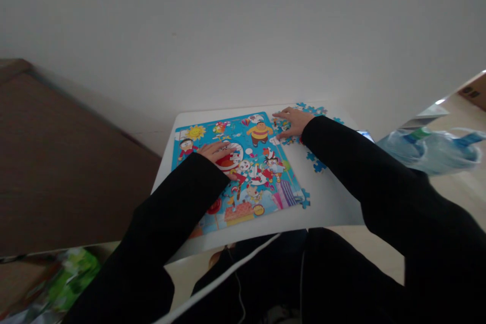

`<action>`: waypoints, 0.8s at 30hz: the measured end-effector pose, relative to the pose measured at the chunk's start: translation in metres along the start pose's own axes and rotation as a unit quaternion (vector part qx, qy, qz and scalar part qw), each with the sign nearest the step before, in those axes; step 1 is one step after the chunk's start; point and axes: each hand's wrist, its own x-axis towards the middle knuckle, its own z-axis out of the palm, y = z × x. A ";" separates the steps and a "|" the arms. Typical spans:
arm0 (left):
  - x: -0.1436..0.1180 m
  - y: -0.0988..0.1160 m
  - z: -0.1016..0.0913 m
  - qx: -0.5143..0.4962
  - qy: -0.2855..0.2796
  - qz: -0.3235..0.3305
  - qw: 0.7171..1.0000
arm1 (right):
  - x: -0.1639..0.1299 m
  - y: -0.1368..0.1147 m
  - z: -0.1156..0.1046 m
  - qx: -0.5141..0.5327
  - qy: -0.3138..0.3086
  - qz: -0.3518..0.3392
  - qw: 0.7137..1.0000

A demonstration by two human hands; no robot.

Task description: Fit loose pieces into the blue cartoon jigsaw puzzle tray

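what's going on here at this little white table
A person in black sleeves is working on a colourful cartoon jigsaw puzzle that lies mostly assembled on a small white table. The left hand rests flat on the middle of the puzzle. The right hand is spread over the puzzle's far right corner, fingers down among the pieces there. Several loose blue pieces lie on the table beside that edge, not yet joined. Neither hand clearly grips a piece.

Cartoon jigsaw puzzle flat (nearly complete), loose blue pieces
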 end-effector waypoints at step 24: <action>-0.122 0.097 -0.035 0.140 -0.175 -0.162 0.961 | -0.087 -0.149 0.035 -0.046 -0.033 -0.324 0.944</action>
